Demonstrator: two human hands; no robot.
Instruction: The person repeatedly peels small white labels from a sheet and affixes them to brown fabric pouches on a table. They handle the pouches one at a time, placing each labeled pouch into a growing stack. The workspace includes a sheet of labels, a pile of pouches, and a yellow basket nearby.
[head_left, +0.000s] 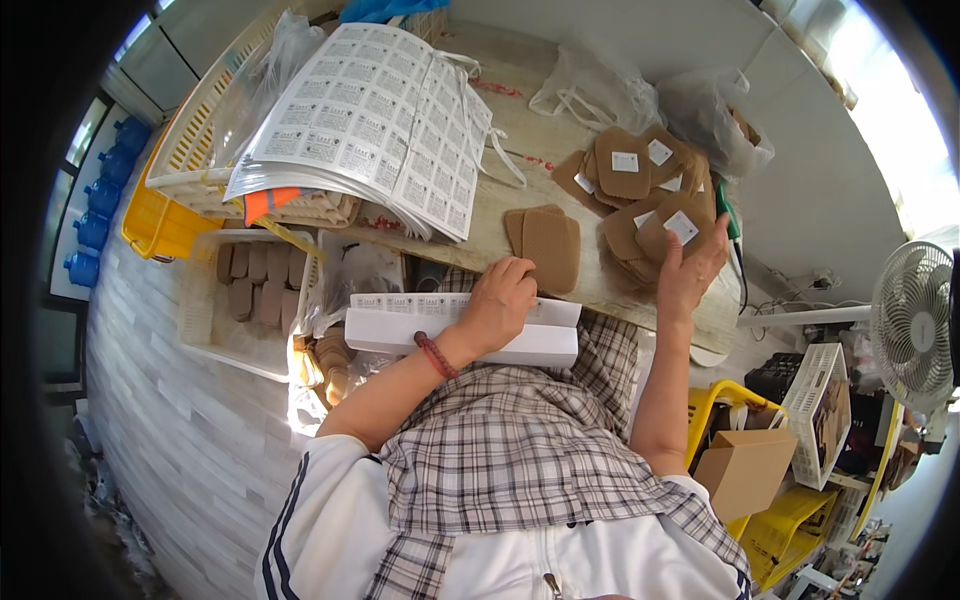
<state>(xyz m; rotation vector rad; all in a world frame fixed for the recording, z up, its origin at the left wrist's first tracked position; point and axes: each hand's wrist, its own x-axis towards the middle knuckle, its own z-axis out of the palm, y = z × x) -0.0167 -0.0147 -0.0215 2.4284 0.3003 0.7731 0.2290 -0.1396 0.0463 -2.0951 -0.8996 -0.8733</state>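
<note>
My left hand (500, 302) is curled over the upper edge of a folded white label sheet (400, 328) on my lap; its fingertips are partly hidden. Beside it on the table, a small stack of plain brown rounded pads (556, 252) lies near the front edge. My right hand (694, 268) grips the near right edge of a brown pad (655, 238) with a white label on it, thumb on top and fingers along the side. That pad rests on a loose heap of similar labelled pads (625, 170).
A thick stack of printed label sheets (350, 110) lies across a cream basket (190, 130) at the left. Below stands a white crate (225, 335) of brown pieces. Plastic bags (600, 85) lie behind the pads. At the right are a fan (912, 325) and a cardboard box (745, 470).
</note>
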